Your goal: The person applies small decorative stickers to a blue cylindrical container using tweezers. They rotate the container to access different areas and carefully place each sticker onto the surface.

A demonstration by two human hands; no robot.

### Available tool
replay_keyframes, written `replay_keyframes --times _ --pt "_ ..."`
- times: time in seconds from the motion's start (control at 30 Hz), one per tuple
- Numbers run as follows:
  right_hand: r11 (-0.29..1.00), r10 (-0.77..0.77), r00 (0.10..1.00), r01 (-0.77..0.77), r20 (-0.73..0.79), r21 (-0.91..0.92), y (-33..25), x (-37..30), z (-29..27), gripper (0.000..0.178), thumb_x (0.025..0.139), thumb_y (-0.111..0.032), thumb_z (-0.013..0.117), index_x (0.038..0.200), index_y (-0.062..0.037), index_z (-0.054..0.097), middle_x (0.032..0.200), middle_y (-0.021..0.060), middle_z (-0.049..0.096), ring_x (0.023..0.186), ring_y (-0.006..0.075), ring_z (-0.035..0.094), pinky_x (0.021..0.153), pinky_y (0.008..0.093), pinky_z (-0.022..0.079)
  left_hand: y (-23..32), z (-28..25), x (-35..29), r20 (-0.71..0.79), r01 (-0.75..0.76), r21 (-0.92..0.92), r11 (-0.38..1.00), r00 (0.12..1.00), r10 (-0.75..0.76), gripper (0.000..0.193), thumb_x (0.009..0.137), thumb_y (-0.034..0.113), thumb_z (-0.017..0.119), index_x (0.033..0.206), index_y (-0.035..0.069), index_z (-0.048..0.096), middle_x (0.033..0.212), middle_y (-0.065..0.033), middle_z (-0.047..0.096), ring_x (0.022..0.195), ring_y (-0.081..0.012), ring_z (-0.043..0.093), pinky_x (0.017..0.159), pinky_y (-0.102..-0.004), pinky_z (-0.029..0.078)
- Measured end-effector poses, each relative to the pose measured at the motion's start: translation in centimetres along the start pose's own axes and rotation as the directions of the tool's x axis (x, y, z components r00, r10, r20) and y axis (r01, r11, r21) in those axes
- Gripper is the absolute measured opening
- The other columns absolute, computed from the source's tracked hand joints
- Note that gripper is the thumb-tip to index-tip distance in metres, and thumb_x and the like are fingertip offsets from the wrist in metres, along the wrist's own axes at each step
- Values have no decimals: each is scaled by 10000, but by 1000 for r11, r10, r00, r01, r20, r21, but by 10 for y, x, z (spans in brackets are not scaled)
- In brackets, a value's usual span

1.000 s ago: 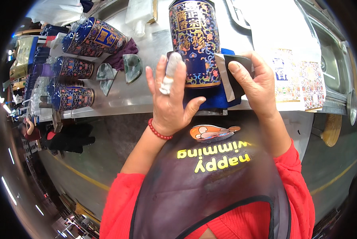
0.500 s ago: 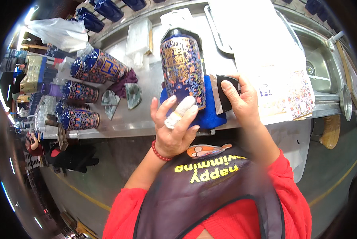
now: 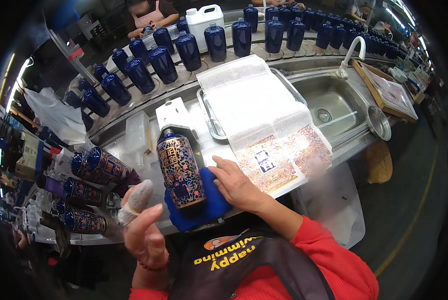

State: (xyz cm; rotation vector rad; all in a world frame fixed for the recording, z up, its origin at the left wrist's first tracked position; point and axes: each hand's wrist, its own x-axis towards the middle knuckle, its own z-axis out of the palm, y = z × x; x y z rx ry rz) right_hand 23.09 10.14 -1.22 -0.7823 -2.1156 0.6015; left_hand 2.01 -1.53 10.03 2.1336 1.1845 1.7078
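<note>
A dark blue bottle with a colourful floral and gold pattern point(image 3: 181, 170) lies tilted in a dark holder on a bright blue cloth point(image 3: 209, 200). My right hand point(image 3: 239, 185) rests at the right edge of this cloth, fingers stretched out, with no tool showing in it. Left of the bottle, my left hand point(image 3: 146, 230) is raised off the counter, fingers apart and holding nothing; white wrapping point(image 3: 136, 202) covers one or more of its fingers. To the right, patterned transfer sheets point(image 3: 284, 160) lie beside white paper point(image 3: 254, 95).
Plain blue bottles point(image 3: 215, 42) line the curved conveyor behind. Several decorated bottles point(image 3: 86, 192) lie at the left, near a clear plastic box point(image 3: 137, 132). A metal sink point(image 3: 324, 107) with a white faucet point(image 3: 351, 55) is at right. Another person point(image 3: 151, 17) works across the conveyor.
The view has swung up and to the right. My right hand held a black scraper and now lies by the cloth without it in sight. My left hand has moved away from the bottle.
</note>
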Motion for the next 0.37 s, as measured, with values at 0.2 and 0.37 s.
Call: replay_keyframes --times 0.2,0.37 --pt "980 -124 973 151 -193 129 -34 11 -79 425 946 -114 691 1332 32 589 1388 271 566 1296 395 549 1071 442 452 50 -49 27 -59 -244 -283 928 970 237 440 1066 526 406 1403 294 566 1560 -230 411 1469 -421 283 1221 -602 246" --pt "735 -547 656 673 -520 77 -118 7 -203 541 942 -431 677 1364 -116 550 1255 142 610 1096 258 526 904 433 408 86 -68 29 -120 -316 -420 851 949 293 419 1000 488 580 1343 249 591 1402 47 481 1379 -262 296 1172 -529 237"
